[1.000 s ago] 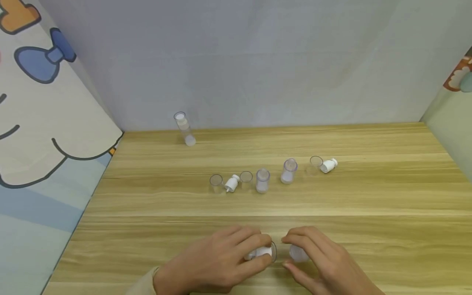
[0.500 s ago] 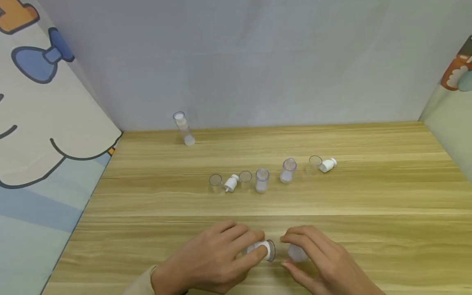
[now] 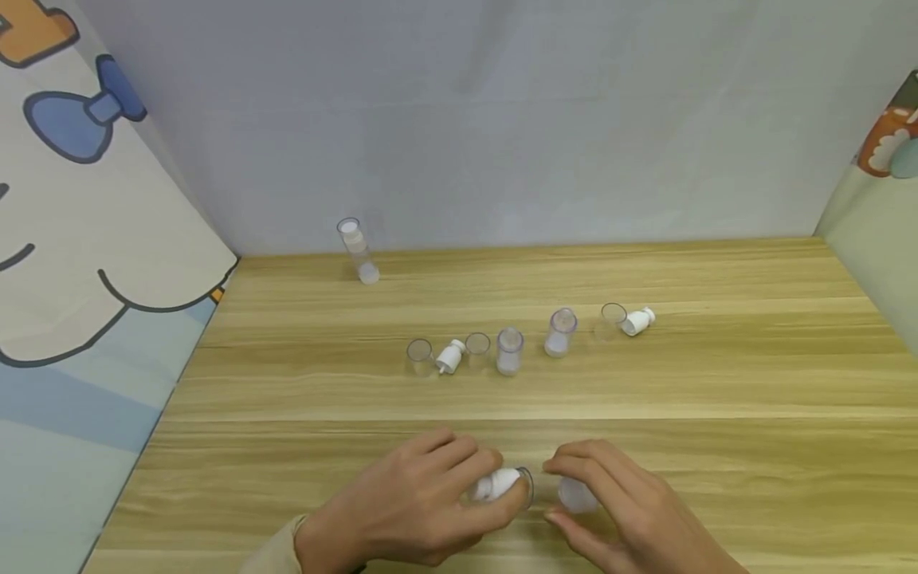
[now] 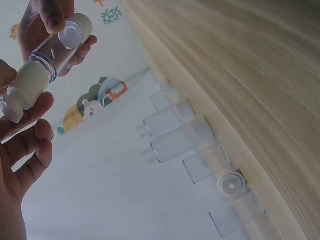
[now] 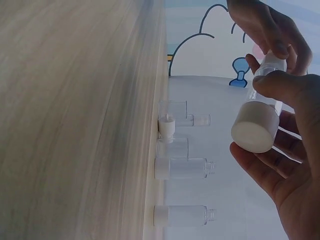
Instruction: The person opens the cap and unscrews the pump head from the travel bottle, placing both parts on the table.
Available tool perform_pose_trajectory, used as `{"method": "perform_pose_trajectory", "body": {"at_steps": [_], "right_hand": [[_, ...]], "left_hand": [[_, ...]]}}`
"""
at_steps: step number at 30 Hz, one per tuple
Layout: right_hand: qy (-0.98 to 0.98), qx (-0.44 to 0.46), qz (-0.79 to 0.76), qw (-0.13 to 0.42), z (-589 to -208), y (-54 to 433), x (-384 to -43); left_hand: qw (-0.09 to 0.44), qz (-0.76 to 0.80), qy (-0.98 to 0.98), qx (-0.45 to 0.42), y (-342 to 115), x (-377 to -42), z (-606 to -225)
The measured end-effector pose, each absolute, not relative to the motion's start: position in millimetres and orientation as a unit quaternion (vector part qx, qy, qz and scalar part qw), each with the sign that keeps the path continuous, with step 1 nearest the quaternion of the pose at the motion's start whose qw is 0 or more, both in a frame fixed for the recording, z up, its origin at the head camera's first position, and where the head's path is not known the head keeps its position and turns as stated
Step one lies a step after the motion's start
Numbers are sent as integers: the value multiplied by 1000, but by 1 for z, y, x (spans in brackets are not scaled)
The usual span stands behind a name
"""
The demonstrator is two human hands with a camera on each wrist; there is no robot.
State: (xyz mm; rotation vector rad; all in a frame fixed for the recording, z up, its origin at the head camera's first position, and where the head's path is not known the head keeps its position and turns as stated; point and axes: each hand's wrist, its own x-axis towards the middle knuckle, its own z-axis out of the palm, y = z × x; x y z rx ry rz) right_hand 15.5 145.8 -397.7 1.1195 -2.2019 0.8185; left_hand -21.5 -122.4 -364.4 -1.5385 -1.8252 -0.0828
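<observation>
Low at the front of the table, my left hand (image 3: 423,498) has its thumb and fingers around a white pump top (image 3: 498,484). In the left wrist view the pump top (image 4: 31,85) sits at the neck of a clear bottle (image 4: 56,50), in line with it. My right hand (image 3: 624,506) grips this bottle by its body, near the white base (image 5: 255,127). The bottle lies tilted sideways between both hands, its neck toward the left hand. From the head view, the fingers hide much of the bottle.
Beyond the hands stand two uncapped clear bottles (image 3: 510,355) and several clear caps (image 3: 420,359). Two white pump tops (image 3: 451,357) lie among them. A capped bottle (image 3: 360,253) stands at the back left of the wooden table (image 3: 287,399), near the pale back wall (image 3: 502,119).
My left fingers have rolled and drawn back slightly leftward on the pump top, so more of it shows. The right hand and bottle have hardly moved.
</observation>
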Motion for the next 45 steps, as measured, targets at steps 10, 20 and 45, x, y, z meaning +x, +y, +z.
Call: {"method": "perform_pose_trajectory", "body": {"at_steps": [10,20,45], "right_hand": [[-803,429,308,277,-393,142,17],[-793,437,309,290,-388,138,19],[-810,411,323,267,-395,143,19]], "left_hand": [[389,-22,-710,-586,-122,-22,-365],[449,-30,-679,-581,-122,-24,-364],[247,-109,-703,-657,-127,-12,-358]]}}
